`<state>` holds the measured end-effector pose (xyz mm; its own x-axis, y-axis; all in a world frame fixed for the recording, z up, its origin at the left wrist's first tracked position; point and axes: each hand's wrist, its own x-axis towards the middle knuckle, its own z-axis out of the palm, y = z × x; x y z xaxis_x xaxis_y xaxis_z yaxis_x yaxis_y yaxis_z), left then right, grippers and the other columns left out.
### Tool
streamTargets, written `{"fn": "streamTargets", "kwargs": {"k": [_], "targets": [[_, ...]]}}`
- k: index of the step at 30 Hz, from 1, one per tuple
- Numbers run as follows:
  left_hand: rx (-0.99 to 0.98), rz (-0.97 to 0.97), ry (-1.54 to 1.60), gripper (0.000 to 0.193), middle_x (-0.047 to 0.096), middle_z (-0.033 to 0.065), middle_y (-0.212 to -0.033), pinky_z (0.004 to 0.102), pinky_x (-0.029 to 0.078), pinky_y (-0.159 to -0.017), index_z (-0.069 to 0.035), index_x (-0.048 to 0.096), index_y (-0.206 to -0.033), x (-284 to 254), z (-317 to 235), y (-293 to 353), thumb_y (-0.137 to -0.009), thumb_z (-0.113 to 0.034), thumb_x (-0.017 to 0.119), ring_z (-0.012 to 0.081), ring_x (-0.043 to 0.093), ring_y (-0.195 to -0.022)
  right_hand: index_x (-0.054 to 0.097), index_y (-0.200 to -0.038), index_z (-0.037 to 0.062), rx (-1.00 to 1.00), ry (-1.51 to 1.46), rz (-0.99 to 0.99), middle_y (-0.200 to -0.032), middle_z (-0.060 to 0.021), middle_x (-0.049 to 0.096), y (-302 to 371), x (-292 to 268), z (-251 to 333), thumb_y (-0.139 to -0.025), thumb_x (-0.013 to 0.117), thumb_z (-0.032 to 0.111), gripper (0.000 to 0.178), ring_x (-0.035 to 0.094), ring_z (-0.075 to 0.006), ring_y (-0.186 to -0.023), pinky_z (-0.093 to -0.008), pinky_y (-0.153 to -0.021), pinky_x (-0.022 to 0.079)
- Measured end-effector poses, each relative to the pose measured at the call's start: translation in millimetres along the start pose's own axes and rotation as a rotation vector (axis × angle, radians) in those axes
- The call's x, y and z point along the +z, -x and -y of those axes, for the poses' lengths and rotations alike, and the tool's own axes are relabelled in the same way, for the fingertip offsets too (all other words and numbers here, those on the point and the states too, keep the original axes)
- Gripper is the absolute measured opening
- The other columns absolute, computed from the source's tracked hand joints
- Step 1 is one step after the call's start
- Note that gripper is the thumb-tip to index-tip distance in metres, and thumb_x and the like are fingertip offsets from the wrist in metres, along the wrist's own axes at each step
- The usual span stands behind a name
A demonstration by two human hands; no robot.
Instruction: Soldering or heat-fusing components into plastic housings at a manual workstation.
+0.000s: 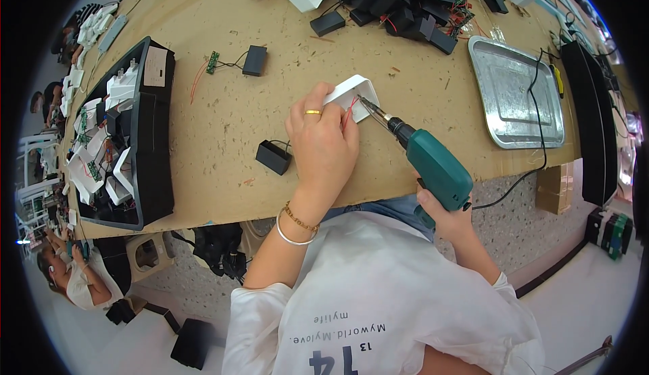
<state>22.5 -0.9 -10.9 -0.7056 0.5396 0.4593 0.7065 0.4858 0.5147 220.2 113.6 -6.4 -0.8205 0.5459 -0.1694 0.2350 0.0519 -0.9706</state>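
Note:
My left hand (320,135) grips a small white plastic housing (367,88) just above the table. Thin red wires (351,110) run out from under its fingers into the housing. In my right hand (443,215) is a green corded soldering gun (439,165), its fingers wrapped round the handle. The gun's metal tip reaches inside the housing, close to the wire ends; whether it touches them I cannot tell. A black box-shaped part (274,157) with a short lead lies left of my left wrist.
Another black box (255,61) is wired to a green circuit board (213,63). A black bin (155,165) of white housings stands left. Black boxes (399,3) are heaped at the far side. A metal tray (517,94) lies right, the cord (543,132) crossing it. A person (84,277) sits at far left.

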Motion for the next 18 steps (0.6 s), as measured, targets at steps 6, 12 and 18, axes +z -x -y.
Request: {"fn": "streamTargets", "kwargs": {"k": [6,12,18], "targets": [[0.0,-0.004,0.009,0.011,0.055,0.0101,-0.116,0.0435,0.04,-0.087,0.002,0.06,-0.074,0,-1,0,-0.075,-0.007,0.068,0.0315,0.05,-0.102,0.063,-0.1,0.0001,-0.059,0.013,0.001,-0.083,-0.0031,0.063,-1,4,5,-0.082,0.072,0.016,0.026,0.057,-0.0103,-0.072,-0.0258,-0.066,0.047],[-0.006,-0.002,0.009,0.012,0.055,0.01,-0.116,0.0437,0.04,-0.088,0.002,0.06,-0.074,1,1,0,-0.075,-0.007,0.067,0.0315,0.05,-0.102,0.061,-0.107,-0.0016,-0.003,-0.051,0.03,-0.082,-0.004,0.061,0,-1,-3,-0.082,0.071,0.02,0.034,0.056,-0.0109,-0.073,-0.0268,-0.066,0.045],[-0.005,-0.002,0.013,0.012,0.054,0.0101,-0.117,0.044,0.039,-0.088,0.002,0.059,-0.074,0,-1,-1,-0.075,-0.007,0.067,0.032,0.049,-0.102,0.055,-0.12,-0.0027,-0.065,-0.064,0.076,-0.079,-0.0031,0.056,3,-6,-17,-0.085,0.067,0.026,0.047,0.052,-0.0112,-0.071,-0.027,-0.064,0.043]]}}
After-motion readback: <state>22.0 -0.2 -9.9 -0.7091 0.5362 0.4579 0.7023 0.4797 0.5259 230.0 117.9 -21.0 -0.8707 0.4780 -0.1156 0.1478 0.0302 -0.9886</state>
